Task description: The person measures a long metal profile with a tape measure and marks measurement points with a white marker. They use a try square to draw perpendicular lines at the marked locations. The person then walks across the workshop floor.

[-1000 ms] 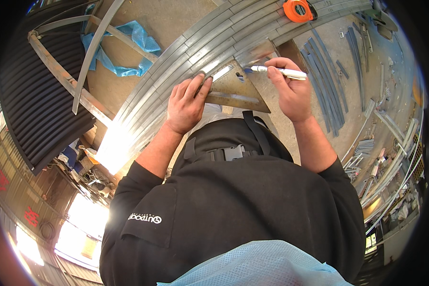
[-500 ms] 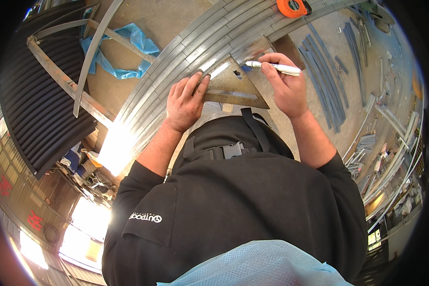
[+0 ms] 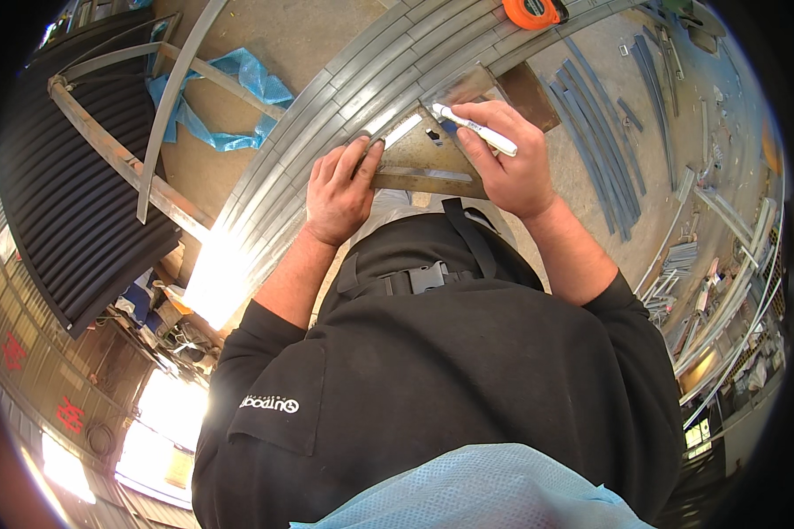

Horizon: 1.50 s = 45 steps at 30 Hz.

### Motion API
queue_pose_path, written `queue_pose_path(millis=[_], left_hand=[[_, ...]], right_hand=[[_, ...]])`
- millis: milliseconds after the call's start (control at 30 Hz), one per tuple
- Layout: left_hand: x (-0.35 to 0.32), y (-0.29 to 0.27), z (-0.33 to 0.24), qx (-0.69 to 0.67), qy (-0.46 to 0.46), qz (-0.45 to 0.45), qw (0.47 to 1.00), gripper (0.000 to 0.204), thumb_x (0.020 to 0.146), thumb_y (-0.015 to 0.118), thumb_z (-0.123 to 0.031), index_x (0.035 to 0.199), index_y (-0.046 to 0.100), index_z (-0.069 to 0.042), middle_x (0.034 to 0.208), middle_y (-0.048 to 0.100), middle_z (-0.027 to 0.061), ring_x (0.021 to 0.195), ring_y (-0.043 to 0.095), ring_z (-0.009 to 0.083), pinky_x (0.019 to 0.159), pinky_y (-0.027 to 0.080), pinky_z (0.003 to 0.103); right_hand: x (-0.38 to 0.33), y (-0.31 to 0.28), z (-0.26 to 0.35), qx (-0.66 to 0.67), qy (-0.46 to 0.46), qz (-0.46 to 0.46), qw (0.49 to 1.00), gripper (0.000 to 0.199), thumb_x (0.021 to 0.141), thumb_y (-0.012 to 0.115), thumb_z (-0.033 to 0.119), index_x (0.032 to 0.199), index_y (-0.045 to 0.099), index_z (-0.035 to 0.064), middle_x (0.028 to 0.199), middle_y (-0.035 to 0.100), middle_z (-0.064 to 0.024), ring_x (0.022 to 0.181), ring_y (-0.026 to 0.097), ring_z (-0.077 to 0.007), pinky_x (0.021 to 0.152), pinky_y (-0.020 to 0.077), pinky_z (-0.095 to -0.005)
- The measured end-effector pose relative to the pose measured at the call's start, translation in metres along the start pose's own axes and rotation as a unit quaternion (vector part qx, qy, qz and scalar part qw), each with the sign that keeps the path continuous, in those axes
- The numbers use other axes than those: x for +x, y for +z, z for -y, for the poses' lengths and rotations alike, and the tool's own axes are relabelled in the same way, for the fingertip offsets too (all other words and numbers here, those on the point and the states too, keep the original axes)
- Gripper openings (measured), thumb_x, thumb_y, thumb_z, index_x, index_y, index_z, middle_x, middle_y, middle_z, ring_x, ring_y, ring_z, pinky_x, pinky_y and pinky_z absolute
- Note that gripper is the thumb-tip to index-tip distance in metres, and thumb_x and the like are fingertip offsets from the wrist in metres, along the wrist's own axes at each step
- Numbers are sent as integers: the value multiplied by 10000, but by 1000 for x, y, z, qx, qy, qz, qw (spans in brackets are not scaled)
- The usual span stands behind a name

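Right hand [image 3: 513, 159]: closed in a writing grip on the white marker, fingers and thumb near its tip end.
White marker [image 3: 494, 139]: slants across the upper corner of the metal triangle, tip end towards the grey strips.
Metal triangle [image 3: 408, 155]: lies flat at the near edge of the strips, in front of the person's waist, its small cut-out facing up.
Left hand [image 3: 340, 194]: fingers close together, laid over the triangle's left side; whether the thumb also pinches it cannot be told from this angle.
Grey strips [image 3: 353, 88]: packed side by side in a long row, with an orange tape measure [image 3: 529, 11] at the far end.
Marking: judging by the pose, the step in hand is drawing at the triangle's edge.
Next stroke: it calls for firm left-hand pressure, so the triangle cannot slide, and a marker tip kept tight to the edge.
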<state>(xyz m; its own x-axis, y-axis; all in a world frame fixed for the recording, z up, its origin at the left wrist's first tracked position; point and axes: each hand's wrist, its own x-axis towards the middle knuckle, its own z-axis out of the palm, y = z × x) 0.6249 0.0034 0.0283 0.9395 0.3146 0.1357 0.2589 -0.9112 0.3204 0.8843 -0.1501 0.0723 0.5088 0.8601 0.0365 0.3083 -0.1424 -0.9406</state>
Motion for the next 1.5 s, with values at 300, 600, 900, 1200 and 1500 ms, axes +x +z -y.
queue_pose_path(millis=[300,600,900,1200,1500], left_hand=[[0,-1,0,4,2,5,1000,701,767,754,-64,1465,708,-107,1479,626,71,1218,636,277,995,531,432],[0,-1,0,1,1,4,1000,699,767,748,-71,1465,707,-99,1475,626,72,1225,635,282,1013,531,437],[1,-1,-1,0,5,1,1000,695,769,727,-56,1463,704,-86,1477,623,76,1232,633,282,1016,526,435],[1,-1,-1,1,8,-3,1000,700,770,714,-50,1469,697,-77,1480,620,81,1240,632,279,1014,522,433],[0,-1,0,0,10,-3,1000,706,771,710,-58,1476,691,-83,1489,616,84,1239,629,282,1024,515,433]], right_hand=[[-1,5,-3,-57,-58,-9,997,253,940,794,41,1193,790,48,1072,779,-121,921,773,-320,788,616,-387],[0,10,-4,-120,-101,-2,988,260,923,809,74,1181,796,100,1058,773,-82,920,760,-306,775,618,-397],[4,7,5,-157,-106,25,982,235,913,815,106,1145,778,96,1019,754,-70,914,751,-307,768,603,-406],[4,-3,11,-179,-84,50,979,129,922,794,119,1044,769,84,977,743,-72,871,740,-318,749,591,-418],[-1,-13,12,-121,-51,-22,991,119,952,807,100,1068,793,76,985,764,-89,867,747,-320,743,593,-397]])
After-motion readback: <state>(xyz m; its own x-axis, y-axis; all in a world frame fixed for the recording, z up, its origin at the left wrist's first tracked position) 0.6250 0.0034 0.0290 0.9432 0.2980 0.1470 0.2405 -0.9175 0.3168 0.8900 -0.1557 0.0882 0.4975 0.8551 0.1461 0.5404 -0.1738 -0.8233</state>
